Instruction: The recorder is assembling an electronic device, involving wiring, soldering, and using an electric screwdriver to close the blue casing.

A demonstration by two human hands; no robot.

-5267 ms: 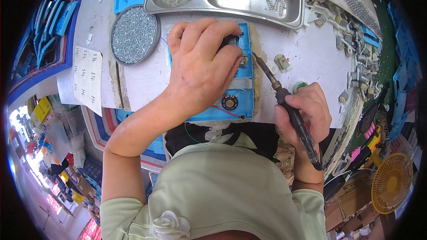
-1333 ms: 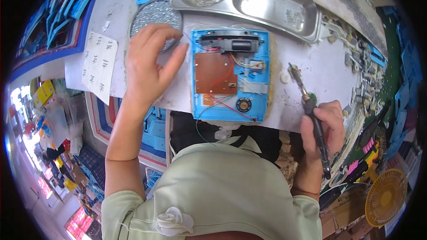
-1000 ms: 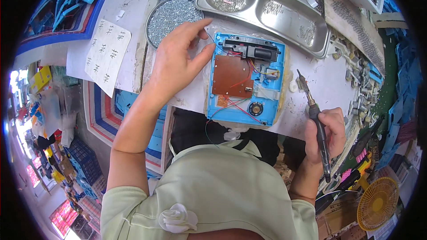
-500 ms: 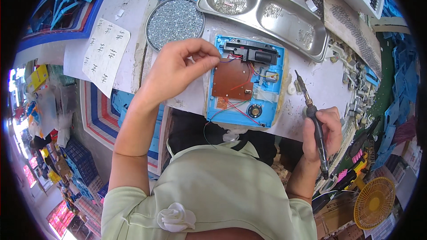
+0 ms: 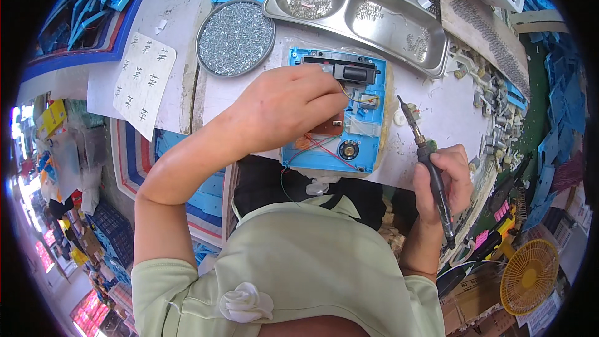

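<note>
Our right hand (image 5: pixel 450 178) is wrapped round the soldering iron (image 5: pixel 440 209), our left hand (image 5: pixel 290 109) curls, hold hidden, over the blue case (image 5: pixel 367 148), probably light and stiff, best held by its rim (image 5: pixel 379 103)

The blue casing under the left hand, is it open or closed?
Open: the blue casing shows its inside, with part of the brown board and the round speaker uncovered.

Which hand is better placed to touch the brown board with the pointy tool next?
Probably the right hand: it grips the soldering iron, its tip beside the blue case. The left hand covers much of the brown board, no tool visible in it.
</note>
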